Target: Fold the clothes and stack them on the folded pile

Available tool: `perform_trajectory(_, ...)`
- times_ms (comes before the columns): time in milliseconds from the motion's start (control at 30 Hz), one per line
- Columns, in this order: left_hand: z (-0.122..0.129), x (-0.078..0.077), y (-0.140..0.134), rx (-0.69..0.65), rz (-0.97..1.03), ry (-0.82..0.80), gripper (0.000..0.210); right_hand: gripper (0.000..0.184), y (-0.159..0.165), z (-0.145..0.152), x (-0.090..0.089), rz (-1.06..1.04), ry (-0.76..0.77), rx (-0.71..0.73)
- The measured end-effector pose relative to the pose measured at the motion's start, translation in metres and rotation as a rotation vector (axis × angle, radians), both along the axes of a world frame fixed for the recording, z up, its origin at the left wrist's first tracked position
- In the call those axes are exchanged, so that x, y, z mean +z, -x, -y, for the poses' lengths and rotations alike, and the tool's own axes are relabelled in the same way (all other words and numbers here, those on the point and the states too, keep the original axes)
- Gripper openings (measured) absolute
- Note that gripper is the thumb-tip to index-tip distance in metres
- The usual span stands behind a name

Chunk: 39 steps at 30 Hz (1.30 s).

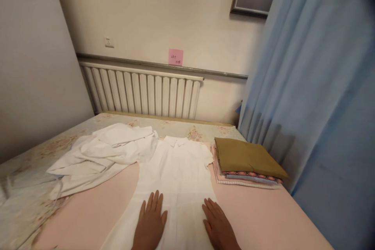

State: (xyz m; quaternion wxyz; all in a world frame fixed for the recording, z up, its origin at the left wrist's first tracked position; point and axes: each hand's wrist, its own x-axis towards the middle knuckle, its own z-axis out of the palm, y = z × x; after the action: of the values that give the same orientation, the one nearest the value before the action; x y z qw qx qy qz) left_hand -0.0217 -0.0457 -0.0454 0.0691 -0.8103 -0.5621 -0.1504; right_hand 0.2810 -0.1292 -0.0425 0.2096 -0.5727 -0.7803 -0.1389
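Note:
A white short-sleeved collared dress or long shirt (178, 175) lies spread out on a pink cloth (252, 215), its collar toward the wall. My left hand (150, 220) rests flat on the garment's left side, fingers stretched out. On its right side, near the edge, my right hand (218, 222) lies palm down with the fingers extended. Neither hand grips the fabric. The garment's lower end runs out of view at the bottom. Left of it, a crumpled heap of white cloth (108, 152) touches or overlaps its left sleeve.
A stack of folded clothes, brown on top (249, 158), sits at the right. Beneath everything is a floral cover (193, 133). A radiator (143, 90) and a pink note (175, 57) are at the far wall. A blue curtain (304, 78) hangs close on the right.

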Motion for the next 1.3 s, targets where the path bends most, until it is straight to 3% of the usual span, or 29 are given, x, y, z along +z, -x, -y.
perform_trajectory(233, -0.008, -0.003, -0.003, 0.034, 0.007, 0.030, 0.057, 0.043, 0.000, 0.000, -0.002, -0.018, 0.001, -0.001)
perform_trajectory(467, -0.060, 0.022, -0.018, 0.094, 0.003, 0.058, 0.057, 0.041, -0.002, -0.003, -0.005, 0.077, -0.039, 0.007)
perform_trajectory(633, -0.086, 0.023, -0.021, 0.067, -0.026, 0.120, 0.055, 0.042, -0.004, -0.007, -0.010, 0.095, -0.048, 0.016)
perform_trajectory(933, -0.086, 0.016, -0.019, 0.046, -0.043, -0.001, 0.056, 0.041, -0.004, -0.006, -0.007, 0.084, -0.107, 0.041)
perform_trajectory(1300, -0.074, 0.017, -0.014, 0.029, -0.046, 0.000, 0.055, 0.041, 0.001, 0.000, 0.003, 0.052, -0.070, 0.002)
